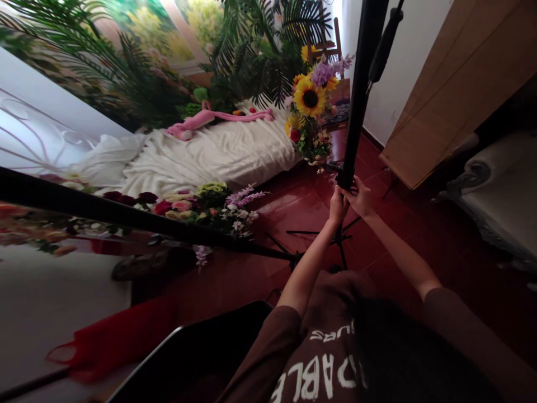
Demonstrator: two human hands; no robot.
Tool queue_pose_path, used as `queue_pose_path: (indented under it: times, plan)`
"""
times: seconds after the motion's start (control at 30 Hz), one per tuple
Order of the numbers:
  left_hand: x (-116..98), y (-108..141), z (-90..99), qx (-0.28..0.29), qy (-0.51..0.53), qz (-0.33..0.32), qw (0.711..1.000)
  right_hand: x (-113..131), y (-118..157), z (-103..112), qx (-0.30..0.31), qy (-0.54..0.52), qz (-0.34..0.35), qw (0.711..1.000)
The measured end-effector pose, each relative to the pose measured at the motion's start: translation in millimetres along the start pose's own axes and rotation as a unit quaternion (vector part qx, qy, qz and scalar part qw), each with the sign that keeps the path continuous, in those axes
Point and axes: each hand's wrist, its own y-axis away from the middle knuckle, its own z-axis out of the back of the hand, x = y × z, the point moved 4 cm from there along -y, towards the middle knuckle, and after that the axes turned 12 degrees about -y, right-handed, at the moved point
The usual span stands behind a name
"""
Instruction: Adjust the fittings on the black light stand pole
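A black light stand [354,123] rises in front of me, its pole running up out of view and its thin tripod legs [343,254] spread on the floor. My left hand [338,206] is closed around the pole just below a thick black collar. From the other side, my right hand [359,198] grips the stand at the same collar, its fingers bent around a small part that is too dark to make out. The two hands touch or nearly touch. A black handle-like piece [386,47] hangs on a cord beside the upper pole.
Another black pole [126,215] slants across the left. Behind it lies a white draped platform [218,148] with a pink plush toy [199,120], flowers and sunflowers [309,99] around it. A brown board [453,84] and a carved sofa [503,179] stand right; a red bag [121,336] sits lower left.
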Motion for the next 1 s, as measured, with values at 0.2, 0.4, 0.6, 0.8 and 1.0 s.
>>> queue_pose_path:
  times: [0.2, 0.4, 0.6, 0.8, 1.0]
  plan:
    - [-7.9, 1.2, 5.7, 0.033, -0.02, 0.0, 0.999, 17.0, -7.3, 0.8, -0.001, -0.033, 0.033, 0.999]
    - [-17.8, 3.3, 10.8, 0.066, -0.019, 0.013, 0.998, 71.3, -35.6, 3.4, -0.01, -0.039, 0.146, 0.988]
    - [-18.3, 5.5, 11.5, 0.062, 0.001, 0.01, 0.998, 99.0, -42.5, 3.2, -0.003, -0.029, 0.223, 0.974]
    - [-16.0, 7.2, 9.8, 0.058, 0.006, 0.013, 0.998, 63.3, -8.0, 28.4, -0.036, 0.016, 0.135, 0.99]
    - [-14.6, 5.7, 9.6, 0.049, -0.008, 0.0, 0.999, -8.5, 29.9, 42.2, 0.059, 0.082, 0.047, 0.994]
